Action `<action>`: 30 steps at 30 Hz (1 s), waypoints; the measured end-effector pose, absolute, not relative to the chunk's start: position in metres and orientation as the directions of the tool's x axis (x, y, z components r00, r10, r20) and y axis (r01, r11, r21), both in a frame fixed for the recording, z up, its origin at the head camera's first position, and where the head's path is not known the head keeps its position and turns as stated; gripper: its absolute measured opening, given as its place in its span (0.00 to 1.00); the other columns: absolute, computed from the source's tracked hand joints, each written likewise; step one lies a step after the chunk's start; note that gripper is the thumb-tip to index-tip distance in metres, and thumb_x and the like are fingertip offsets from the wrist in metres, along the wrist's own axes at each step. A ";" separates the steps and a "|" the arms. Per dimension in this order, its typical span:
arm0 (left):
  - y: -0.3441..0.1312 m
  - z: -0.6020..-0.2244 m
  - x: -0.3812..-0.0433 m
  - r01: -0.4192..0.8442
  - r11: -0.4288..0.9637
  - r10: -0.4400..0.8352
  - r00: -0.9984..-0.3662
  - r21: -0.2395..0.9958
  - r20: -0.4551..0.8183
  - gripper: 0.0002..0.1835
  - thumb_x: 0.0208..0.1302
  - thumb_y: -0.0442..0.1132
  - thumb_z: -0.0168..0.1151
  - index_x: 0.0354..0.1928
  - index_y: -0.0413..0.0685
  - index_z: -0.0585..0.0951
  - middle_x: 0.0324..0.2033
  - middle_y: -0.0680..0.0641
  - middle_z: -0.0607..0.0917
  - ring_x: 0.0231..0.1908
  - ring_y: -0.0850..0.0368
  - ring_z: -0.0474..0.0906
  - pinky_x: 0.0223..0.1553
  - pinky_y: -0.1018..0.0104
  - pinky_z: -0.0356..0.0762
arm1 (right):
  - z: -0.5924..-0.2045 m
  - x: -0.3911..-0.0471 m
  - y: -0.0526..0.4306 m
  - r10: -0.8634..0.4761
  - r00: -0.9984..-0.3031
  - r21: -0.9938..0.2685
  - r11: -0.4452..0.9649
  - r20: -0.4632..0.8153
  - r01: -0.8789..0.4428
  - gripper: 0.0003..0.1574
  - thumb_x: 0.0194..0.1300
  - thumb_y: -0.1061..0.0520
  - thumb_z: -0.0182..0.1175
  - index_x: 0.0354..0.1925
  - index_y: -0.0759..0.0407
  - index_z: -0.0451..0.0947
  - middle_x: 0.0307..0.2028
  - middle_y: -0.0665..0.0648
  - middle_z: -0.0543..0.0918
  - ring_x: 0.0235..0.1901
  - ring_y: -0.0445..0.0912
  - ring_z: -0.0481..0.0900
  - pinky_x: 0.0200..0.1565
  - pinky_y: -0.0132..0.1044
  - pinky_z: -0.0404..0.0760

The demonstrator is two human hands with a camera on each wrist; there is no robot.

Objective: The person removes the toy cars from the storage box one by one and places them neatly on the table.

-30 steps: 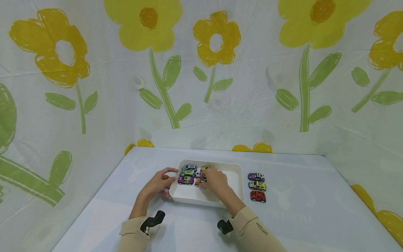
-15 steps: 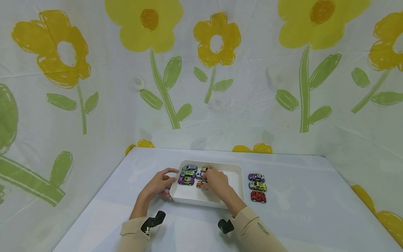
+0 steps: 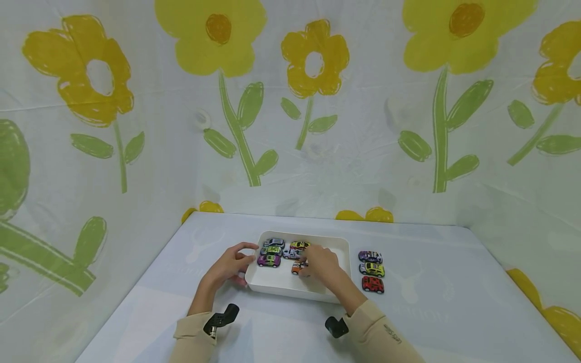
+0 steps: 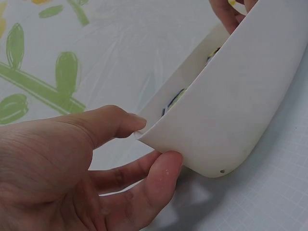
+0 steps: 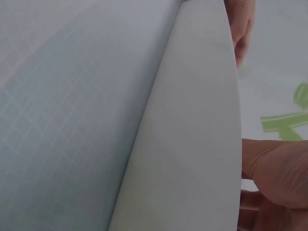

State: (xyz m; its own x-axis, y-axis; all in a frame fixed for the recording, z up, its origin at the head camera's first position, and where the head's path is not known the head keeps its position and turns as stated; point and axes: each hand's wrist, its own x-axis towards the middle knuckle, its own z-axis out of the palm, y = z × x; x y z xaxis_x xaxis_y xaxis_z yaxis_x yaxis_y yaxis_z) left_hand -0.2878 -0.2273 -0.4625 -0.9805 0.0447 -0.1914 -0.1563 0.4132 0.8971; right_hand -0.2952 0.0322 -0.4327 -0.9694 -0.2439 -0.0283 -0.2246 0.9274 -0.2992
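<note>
A white tray holds several small toy cars. On its left side are a silver-blue car, a green car and a purple-and-green car. Nearer the middle sit a yellow-and-red car and a white-and-purple one. My right hand reaches inside and pinches an orange toy car, partly covering it; the right wrist view has this grip hidden behind the tray wall. My left hand grips the tray's left end, thumb at the rim and fingers against the outer wall.
Right of the tray, a purple car, a yellow car and a red car stand in a column on the pale table. Behind the table hangs a flower-printed cloth.
My right hand has moved right and slightly nearer me, and the orange toy car has shifted with it, away from the purple-and-green car. The left hand keeps its place on the tray.
</note>
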 end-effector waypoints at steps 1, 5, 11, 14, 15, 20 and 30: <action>-0.227 -0.462 -0.288 -0.157 0.412 0.045 -0.980 0.898 -0.192 0.20 0.69 0.42 0.60 0.62 0.60 0.75 0.43 0.41 0.82 0.29 0.53 0.81 0.21 0.62 0.83 | -0.433 -0.294 0.035 -0.251 -0.968 -0.299 0.925 -0.025 -0.232 0.19 0.48 0.48 0.77 0.40 0.49 0.88 0.42 0.52 0.87 0.37 0.49 0.81 0.41 0.48 0.82; -0.226 -0.462 -0.287 -0.160 0.412 0.042 -0.980 0.897 -0.194 0.20 0.69 0.42 0.59 0.62 0.59 0.75 0.44 0.41 0.82 0.29 0.53 0.81 0.21 0.61 0.83 | -0.433 -0.291 0.047 -0.282 -0.959 -0.296 0.918 -0.014 -0.265 0.17 0.49 0.49 0.76 0.40 0.49 0.88 0.42 0.52 0.86 0.36 0.47 0.79 0.39 0.45 0.81; -0.225 -0.460 -0.286 -0.165 0.412 0.038 -0.979 0.896 -0.198 0.20 0.69 0.41 0.59 0.62 0.59 0.75 0.45 0.41 0.82 0.30 0.53 0.81 0.21 0.61 0.83 | -0.433 -0.288 0.067 -0.292 -0.956 -0.289 0.916 -0.008 -0.278 0.16 0.50 0.50 0.76 0.39 0.50 0.88 0.42 0.52 0.86 0.39 0.48 0.81 0.40 0.45 0.82; -0.225 -0.460 -0.286 -0.165 0.416 0.033 -0.980 0.894 -0.196 0.20 0.69 0.41 0.59 0.62 0.59 0.75 0.45 0.41 0.82 0.30 0.53 0.81 0.21 0.61 0.83 | -0.432 -0.287 0.075 -0.287 -0.957 -0.277 0.923 -0.029 -0.269 0.17 0.51 0.50 0.75 0.41 0.51 0.87 0.43 0.53 0.86 0.40 0.48 0.82 0.42 0.46 0.82; -0.225 -0.460 -0.286 -0.166 0.419 0.032 -0.980 0.893 -0.197 0.20 0.69 0.41 0.59 0.62 0.60 0.75 0.44 0.41 0.82 0.30 0.53 0.81 0.21 0.61 0.83 | -0.432 -0.287 0.078 -0.283 -0.958 -0.274 0.925 -0.035 -0.263 0.17 0.51 0.50 0.75 0.41 0.51 0.87 0.43 0.54 0.86 0.40 0.48 0.81 0.42 0.46 0.82; -0.226 -0.461 -0.287 -0.168 0.426 0.028 -0.980 0.889 -0.199 0.20 0.69 0.42 0.59 0.62 0.60 0.75 0.45 0.41 0.82 0.30 0.53 0.81 0.21 0.61 0.83 | -0.429 -0.283 0.087 -0.277 -0.959 -0.264 0.931 -0.062 -0.252 0.17 0.53 0.52 0.74 0.43 0.54 0.87 0.42 0.55 0.86 0.34 0.45 0.78 0.39 0.42 0.82; -0.226 -0.461 -0.286 -0.165 0.421 0.033 -0.980 0.892 -0.197 0.21 0.68 0.42 0.60 0.62 0.60 0.75 0.45 0.41 0.82 0.31 0.53 0.81 0.21 0.60 0.83 | -0.433 -0.279 0.092 -0.310 -0.951 -0.223 0.927 -0.004 -0.301 0.18 0.53 0.50 0.74 0.43 0.53 0.86 0.39 0.54 0.84 0.34 0.45 0.78 0.41 0.44 0.83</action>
State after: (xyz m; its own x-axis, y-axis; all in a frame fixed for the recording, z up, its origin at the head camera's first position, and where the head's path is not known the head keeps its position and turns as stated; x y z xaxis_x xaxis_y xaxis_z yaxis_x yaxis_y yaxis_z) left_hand -0.2864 -0.2256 -0.4614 -0.9799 0.0328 -0.1966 -0.1648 0.4214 0.8918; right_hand -0.2789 0.0919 -0.4330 -0.9508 -0.3099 -0.0041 -0.3012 0.9270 -0.2233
